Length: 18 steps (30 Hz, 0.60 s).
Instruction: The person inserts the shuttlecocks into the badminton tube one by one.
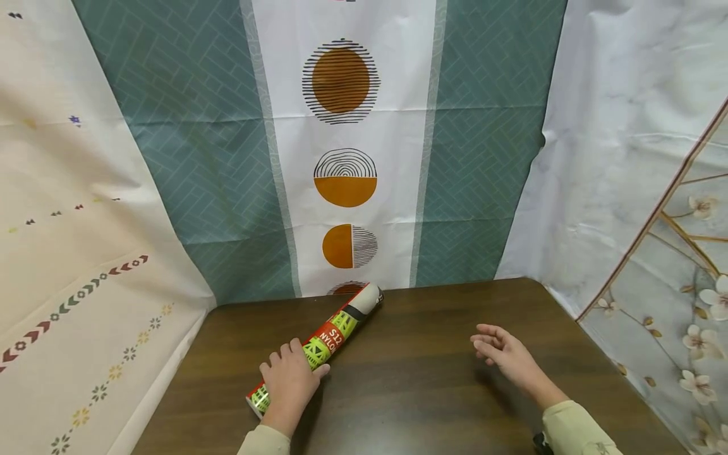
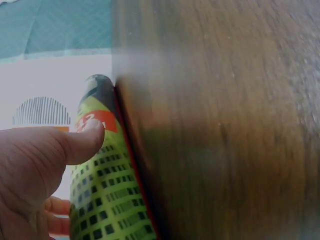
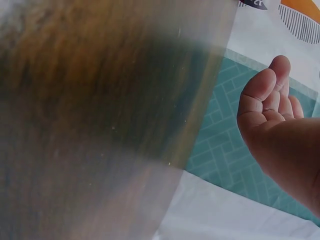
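A long shuttlecock tube (image 1: 332, 337), green and red with "S12 NYLON" lettering and a pale end, lies slantwise on the left half of the table. Over its nearer part, my left hand (image 1: 290, 382) grips it from above, thumb on the right side and fingers on the left. In the left wrist view the thumb (image 2: 87, 142) presses the tube (image 2: 107, 190) near its orange band. My right hand (image 1: 506, 359) hovers above the right side of the table, holding nothing. Its fingers (image 3: 272, 97) hang loosely bent in the right wrist view.
The dark brown wooden table (image 1: 409, 385) ends at a hanging cloth (image 1: 483, 158) in teal and white with orange circles. A cream patterned cloth (image 1: 85, 253) borders the left side, and a white floral cloth (image 1: 625, 208) the right. The tube's far end lies close to the back edge.
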Motion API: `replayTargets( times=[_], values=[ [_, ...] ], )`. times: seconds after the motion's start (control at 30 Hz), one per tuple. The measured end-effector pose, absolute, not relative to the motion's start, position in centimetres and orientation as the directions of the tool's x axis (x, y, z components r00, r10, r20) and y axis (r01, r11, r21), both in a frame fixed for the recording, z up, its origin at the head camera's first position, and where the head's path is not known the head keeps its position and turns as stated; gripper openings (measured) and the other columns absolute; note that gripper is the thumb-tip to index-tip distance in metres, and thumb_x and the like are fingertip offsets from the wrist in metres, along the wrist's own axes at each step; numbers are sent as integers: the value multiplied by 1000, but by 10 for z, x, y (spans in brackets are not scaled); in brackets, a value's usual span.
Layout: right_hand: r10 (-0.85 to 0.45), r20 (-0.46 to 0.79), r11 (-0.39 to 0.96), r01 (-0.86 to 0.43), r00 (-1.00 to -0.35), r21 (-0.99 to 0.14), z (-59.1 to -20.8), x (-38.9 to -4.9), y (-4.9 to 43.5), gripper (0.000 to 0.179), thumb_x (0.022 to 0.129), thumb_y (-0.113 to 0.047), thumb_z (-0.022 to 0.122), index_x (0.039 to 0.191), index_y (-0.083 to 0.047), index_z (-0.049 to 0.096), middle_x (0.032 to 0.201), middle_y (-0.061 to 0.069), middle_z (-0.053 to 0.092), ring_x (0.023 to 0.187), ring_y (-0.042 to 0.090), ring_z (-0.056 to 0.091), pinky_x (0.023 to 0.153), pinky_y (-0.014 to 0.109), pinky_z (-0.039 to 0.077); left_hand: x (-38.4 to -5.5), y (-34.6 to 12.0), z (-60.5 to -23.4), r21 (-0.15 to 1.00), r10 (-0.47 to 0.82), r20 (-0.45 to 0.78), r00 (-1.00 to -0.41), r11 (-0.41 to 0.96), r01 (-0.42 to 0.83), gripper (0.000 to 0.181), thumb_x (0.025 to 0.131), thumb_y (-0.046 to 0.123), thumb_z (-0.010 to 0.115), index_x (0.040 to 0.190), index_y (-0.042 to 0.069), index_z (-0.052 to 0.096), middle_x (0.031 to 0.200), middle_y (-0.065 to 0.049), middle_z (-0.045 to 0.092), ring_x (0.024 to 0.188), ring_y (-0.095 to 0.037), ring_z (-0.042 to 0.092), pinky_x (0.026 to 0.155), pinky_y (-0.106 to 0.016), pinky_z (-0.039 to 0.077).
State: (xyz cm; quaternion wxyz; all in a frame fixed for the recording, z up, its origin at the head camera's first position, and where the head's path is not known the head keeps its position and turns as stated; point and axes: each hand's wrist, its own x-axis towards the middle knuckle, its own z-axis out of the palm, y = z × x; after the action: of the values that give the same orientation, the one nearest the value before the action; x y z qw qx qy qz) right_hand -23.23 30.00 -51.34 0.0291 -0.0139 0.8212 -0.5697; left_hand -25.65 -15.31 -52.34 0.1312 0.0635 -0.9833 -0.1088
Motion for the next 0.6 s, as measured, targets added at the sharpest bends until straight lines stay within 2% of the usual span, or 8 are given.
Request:
replayTargets(
  times=[0.2,0.6],
  values=[
    [-50,-48,337,28,-998,-941,-515,-229,304,65,109,-30,63,159,3,36,153,28,58,114,24,71,88,30,58,-251,-157,-520,248,-145,243,-959,965,-83,96,72,63,92,132,-2,56,116,-23,67,105,-47,60,91,-66,41],
    [-54,-65,311,45,-996,-949,-517,-228,306,63,110,-29,61,158,3,37,152,29,58,113,24,70,89,32,58,-247,-162,-521,235,-121,258,-958,970,-60,98,69,65,93,131,-3,59,117,-25,70,103,-46,60,93,-68,41]
  ],
)
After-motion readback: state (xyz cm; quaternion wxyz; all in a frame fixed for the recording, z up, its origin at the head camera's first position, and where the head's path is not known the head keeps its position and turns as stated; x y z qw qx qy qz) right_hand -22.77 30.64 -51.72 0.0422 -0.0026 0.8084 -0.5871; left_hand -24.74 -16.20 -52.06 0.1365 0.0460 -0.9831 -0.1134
